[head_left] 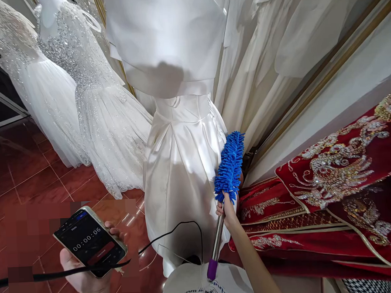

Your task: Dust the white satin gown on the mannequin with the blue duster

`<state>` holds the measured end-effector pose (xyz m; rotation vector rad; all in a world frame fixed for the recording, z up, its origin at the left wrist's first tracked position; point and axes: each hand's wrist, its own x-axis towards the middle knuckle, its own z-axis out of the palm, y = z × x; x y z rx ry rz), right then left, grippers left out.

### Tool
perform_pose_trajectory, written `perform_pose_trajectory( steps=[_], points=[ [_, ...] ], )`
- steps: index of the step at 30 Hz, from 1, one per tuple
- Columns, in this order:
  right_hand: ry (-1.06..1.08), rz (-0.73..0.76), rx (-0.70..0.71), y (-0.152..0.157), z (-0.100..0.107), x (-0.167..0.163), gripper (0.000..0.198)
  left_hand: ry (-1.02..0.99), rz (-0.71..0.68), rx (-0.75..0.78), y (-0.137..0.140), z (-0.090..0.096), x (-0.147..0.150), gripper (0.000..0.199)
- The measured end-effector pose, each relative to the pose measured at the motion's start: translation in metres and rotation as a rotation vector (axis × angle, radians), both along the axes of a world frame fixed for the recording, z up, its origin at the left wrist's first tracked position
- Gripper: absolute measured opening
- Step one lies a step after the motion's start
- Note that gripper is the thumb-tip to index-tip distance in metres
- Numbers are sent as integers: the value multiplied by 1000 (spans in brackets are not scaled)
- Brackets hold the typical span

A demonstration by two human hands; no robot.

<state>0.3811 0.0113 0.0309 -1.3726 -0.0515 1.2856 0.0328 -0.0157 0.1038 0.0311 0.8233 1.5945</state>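
Two hands busy: left hand (86,274) holds phone (90,241), screen reading 00:00:06.

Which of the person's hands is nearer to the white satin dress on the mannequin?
Right. The right hand, gripping the blue duster, is beside the white satin dress. The left hand holds a phone farther off, lower left.

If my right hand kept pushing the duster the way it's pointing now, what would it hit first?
Most likely the white satin dress. The right hand aims the blue duster up and forward along the skirt's edge; its head seems already against the fabric, though depth is unclear.
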Motion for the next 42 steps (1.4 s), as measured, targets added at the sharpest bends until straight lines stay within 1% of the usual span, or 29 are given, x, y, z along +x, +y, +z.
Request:
perform_pose_trajectory(
  steps=[1,3,6,9,11,15,18,20,22,24,26,28,30,33,35,37,39,42],
  points=[
    [0,-10,2,-1,0,1,37,-16,3,-20,1,3,4,56],
    [-2,-23,7,-2,0,4,37,-72,36,-22,3,7,9,64],
    [-3,-25,13,-1,-3,5,37,-154,40,13,7,2,8,69],
    [-2,-27,9,0,-6,6,38,-94,10,9,9,-10,2,76],
    [2,-30,4,1,-7,7,37,-55,8,2,9,-14,0,81],
    [12,-28,8,2,-7,7,36,-98,-11,48,6,-16,-1,79],
    [15,-24,14,2,-6,8,36,-86,-12,30,6,-17,-1,85],
    [15,-24,15,1,-5,9,36,-117,-23,44,6,-18,0,84],
    [15,-25,9,1,-5,10,36,-174,-37,58,5,-16,4,78],
    [14,-31,5,1,-4,10,36,-198,-18,38,5,-12,10,76],
    [12,-38,9,0,-3,10,35,-166,-8,13,5,-8,15,77],
    [11,-45,19,-1,-2,9,36,-100,-30,12,6,-7,18,75],
    [12,-46,30,-2,0,9,39,-50,-62,86,6,-10,18,74],
    [16,-41,44,-4,2,8,41,-31,-64,205,6,-20,13,75],
    [18,-40,50,-5,4,8,39,-57,-65,237,5,-26,10,75],
    [16,-41,52,-5,6,8,37,-81,-93,256,4,-27,10,74],
    [13,-43,49,-5,8,8,35,-84,-100,263,3,-23,12,72],
    [7,-42,40,-4,9,8,32,-14,-82,191,5,-12,17,78]
  ],
)
